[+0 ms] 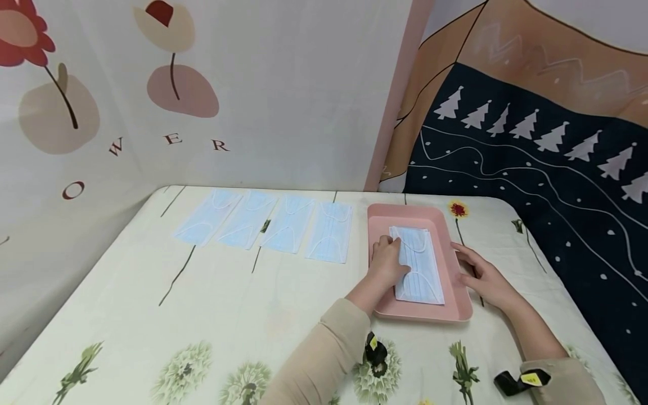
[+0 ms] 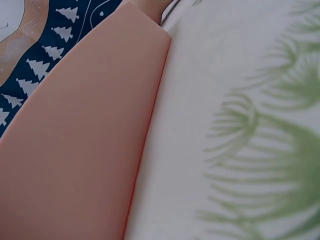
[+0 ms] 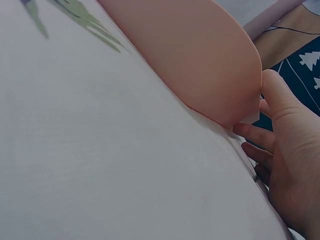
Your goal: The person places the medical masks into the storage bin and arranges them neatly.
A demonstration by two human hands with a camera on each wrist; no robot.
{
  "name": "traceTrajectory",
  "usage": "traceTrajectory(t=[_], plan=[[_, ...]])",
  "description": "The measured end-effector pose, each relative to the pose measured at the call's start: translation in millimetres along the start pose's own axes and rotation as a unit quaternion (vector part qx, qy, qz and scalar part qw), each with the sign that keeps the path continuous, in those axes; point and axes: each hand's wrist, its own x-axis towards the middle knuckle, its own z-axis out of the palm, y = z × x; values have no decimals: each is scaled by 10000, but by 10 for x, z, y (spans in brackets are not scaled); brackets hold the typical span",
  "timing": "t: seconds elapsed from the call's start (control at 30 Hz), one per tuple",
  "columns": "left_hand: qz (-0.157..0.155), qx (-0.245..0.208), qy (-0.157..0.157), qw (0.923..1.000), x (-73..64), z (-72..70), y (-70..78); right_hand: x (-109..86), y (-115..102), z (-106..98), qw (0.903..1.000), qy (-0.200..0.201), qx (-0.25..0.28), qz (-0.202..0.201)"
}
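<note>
A pink tray (image 1: 452,271) sits on the table with a light blue pleated face mask (image 1: 424,261) in it, white ear loops showing. My left hand (image 1: 386,263) reaches over the tray's left side, its curled fingers and thumb gripping the mask near its left edge. My right hand (image 1: 483,278) touches the tray's right rim from outside with relaxed fingers. In the right wrist view the thumb and fingertips of that hand (image 3: 292,150) meet the tray's outer end (image 3: 200,55). The tray's side wall (image 2: 90,125) hides nearly all of the left hand in the left wrist view.
Several more blue masks (image 1: 329,232) lie flat in a row to the left of the tray. A floral-print cloth (image 1: 217,315) covers the table. Behind it hang a pale printed sheet (image 1: 304,112) and a dark blue fabric with trees (image 1: 506,152).
</note>
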Motion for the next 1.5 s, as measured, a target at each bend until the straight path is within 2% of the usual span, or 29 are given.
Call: traceTrajectory(t=[0.33,0.63,0.83,1.0,1.23,1.37,1.5], plan=[[79,140,147,9998,-1,-17,2,7,6,0,9999,-21,111,32],[406,-353,290,9981,-85,-107,20,5,-5,-2,9998,-25,188,26],[938,-994,231,9903,-179,-276,-5,2,-11,-2,9998,-21,199,16],[1298,-1376,496,9807,-234,-461,-40,3,1,1,9999,-20,163,9],[1323,-1685,973,9719,-267,-713,-116,2,17,-2,9997,-20,219,-52],[1336,-1804,1269,9662,-240,-815,-215,3,19,-1,9997,-27,221,-30],[1245,-1866,1448,9637,-192,-895,-337,4,18,1,9998,-33,198,22]])
